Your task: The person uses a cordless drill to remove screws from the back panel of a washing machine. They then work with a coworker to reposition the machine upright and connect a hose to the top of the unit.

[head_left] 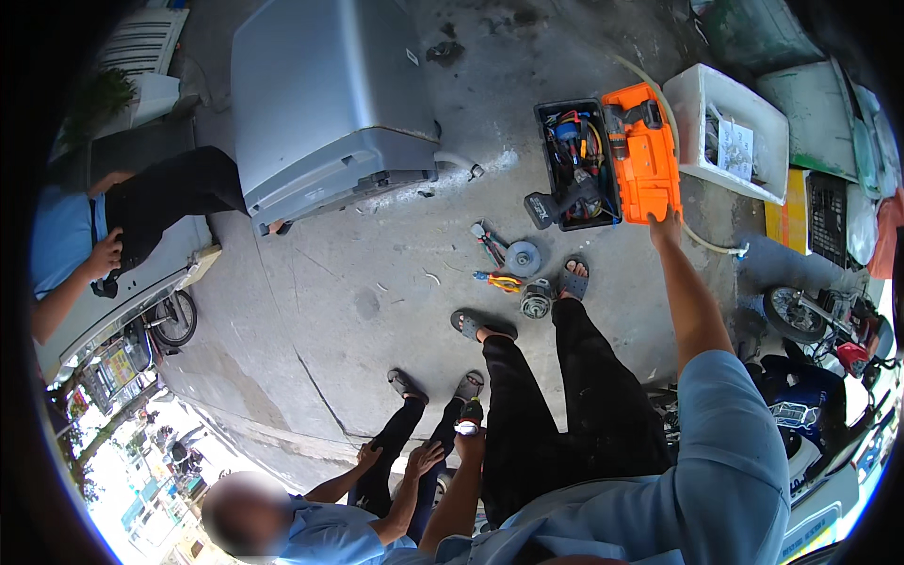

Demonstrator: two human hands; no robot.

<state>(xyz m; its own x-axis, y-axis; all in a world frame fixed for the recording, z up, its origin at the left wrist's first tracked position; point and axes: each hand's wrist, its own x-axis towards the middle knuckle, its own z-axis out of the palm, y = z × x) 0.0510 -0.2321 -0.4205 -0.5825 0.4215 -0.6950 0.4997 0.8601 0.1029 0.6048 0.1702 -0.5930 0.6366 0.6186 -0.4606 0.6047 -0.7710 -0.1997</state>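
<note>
Two holds | right hand (666,226): orange toolbox lid (648,169) | left hand (470,446): dark object (471,411), kind unclear

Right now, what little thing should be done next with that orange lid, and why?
Maybe lift off the dark drill lying on the orange lid first. The right hand is touching the lid's near edge, and nothing visible straps the drill down, so it might slide if the lid were tipped.
</note>
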